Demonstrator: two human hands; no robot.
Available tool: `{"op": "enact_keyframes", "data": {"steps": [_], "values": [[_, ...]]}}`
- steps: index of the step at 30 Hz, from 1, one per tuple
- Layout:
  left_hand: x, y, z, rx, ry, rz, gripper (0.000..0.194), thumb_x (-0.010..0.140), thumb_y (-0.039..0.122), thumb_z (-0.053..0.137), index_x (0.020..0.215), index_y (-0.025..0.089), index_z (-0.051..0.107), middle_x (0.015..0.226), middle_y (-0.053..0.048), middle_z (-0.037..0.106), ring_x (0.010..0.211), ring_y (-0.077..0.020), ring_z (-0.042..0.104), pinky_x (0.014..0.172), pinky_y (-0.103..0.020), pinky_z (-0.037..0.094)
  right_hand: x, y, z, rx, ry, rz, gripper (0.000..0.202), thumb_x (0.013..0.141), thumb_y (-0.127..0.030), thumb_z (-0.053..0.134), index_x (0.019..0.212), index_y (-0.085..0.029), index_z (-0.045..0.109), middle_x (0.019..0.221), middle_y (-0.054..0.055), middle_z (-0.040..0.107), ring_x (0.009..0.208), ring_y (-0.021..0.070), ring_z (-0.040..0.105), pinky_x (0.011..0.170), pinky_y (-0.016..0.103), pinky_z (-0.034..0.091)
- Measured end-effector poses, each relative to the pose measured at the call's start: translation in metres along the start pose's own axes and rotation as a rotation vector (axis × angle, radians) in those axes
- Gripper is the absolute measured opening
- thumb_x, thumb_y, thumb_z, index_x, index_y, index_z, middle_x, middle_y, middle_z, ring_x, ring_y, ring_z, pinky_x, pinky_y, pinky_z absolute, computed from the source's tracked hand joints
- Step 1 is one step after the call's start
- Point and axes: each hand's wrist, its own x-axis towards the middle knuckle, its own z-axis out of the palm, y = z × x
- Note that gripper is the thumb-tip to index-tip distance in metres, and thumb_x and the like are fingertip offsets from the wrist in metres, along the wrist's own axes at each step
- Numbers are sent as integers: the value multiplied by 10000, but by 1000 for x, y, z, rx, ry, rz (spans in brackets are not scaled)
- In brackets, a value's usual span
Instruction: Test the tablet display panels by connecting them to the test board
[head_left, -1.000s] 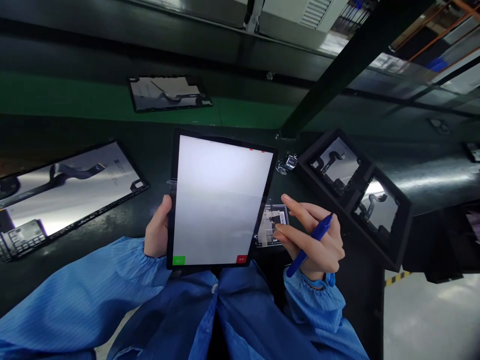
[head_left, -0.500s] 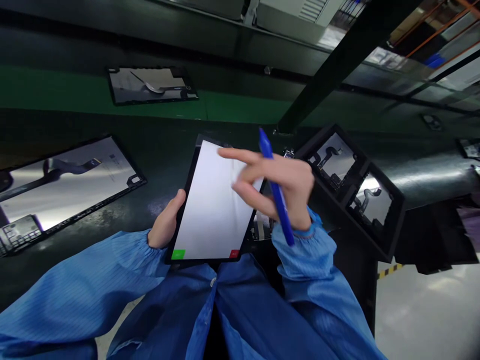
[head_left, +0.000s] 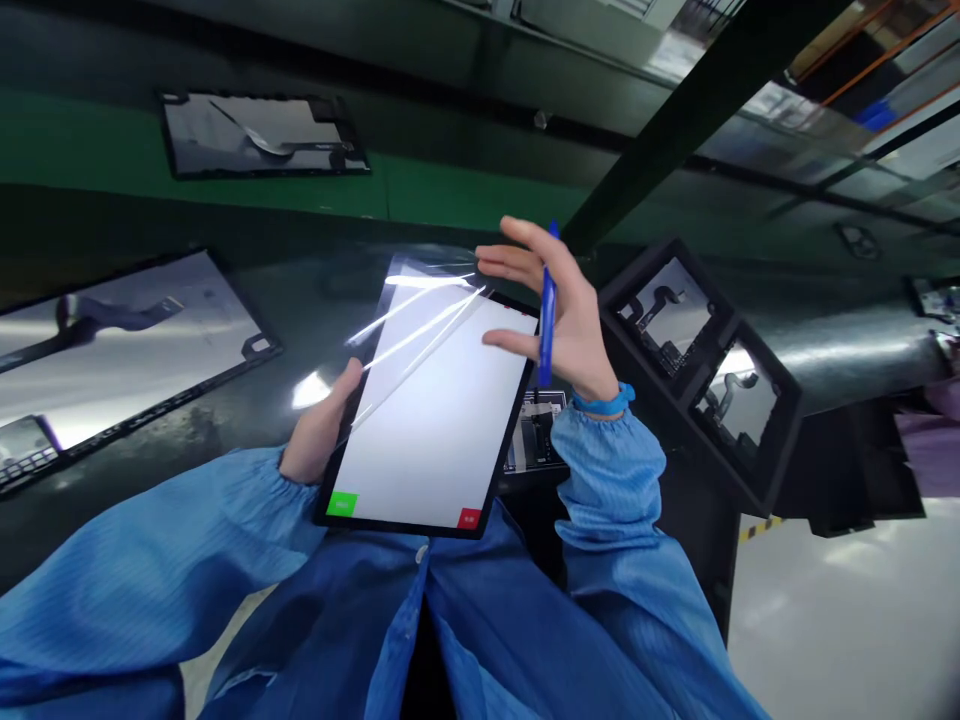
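Observation:
A tablet (head_left: 435, 420) with a lit white screen, a green box at its lower left and a red box at its lower right, lies tilted near my lap. My left hand (head_left: 321, 422) grips its left edge, thumb on the front and other fingers hidden beneath. Over the tablet's upper left spreads a clear film (head_left: 409, 318), creased with bright glare and reaching past the edge. My right hand (head_left: 566, 315) is at the upper right corner, a blue pen (head_left: 548, 320) tucked across its fingers. Its fingertips are close to the film; whether they pinch it I cannot tell.
Display panels with ribbon cables lie at the left (head_left: 127, 350) and on a green strip (head_left: 262, 140) farther back. A black tray (head_left: 694, 390) with two parts sits at right. An electronic part (head_left: 536, 435) rests beside the tablet. A dark post (head_left: 675, 120) rises behind.
My right hand has moved up and right from over the screen, and its fingers have spread. Clear film with glare now shows over the tablet's upper left. The view has shifted slightly.

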Motion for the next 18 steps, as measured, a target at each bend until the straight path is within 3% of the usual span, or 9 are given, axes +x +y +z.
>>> {"op": "enact_keyframes", "data": {"steps": [4,8,10,15,18], "values": [[-2,7,11,-35,114,-47,423,997,359,541,1334,115,617,1025,-56,799,1018,-275,748,953,-358,600,9,31,16,228,151,98,691,884,-771,491,1397,-312,429,1284,-14,705,1194,170,678,1137,386,523],[-3,11,11,-54,179,-33,547,976,295,597,1497,205,456,1069,37,791,1136,-236,702,1041,-343,550,9,53,36,379,220,234,637,921,-732,450,1316,-233,470,1173,46,736,1144,215,711,1138,471,508],[-3,12,10,-43,148,-75,553,977,318,595,1501,223,448,1070,49,789,1141,-232,700,1041,-354,550,7,60,43,386,215,298,662,920,-762,404,1308,-232,485,1163,56,731,1159,229,706,1126,483,510],[-1,11,10,-32,-12,-285,547,1007,512,415,1344,129,612,1034,-63,795,1131,-305,703,1008,-447,569,5,73,50,429,220,342,682,905,-789,395,1284,-237,525,1137,62,715,1154,244,705,1089,499,531],[2,10,7,-34,-26,-299,544,980,554,441,1291,159,650,999,-56,799,1154,-313,693,1015,-460,565,5,76,50,436,231,344,672,915,-777,387,1273,-230,545,1120,74,705,1156,258,704,1040,494,564]]}}
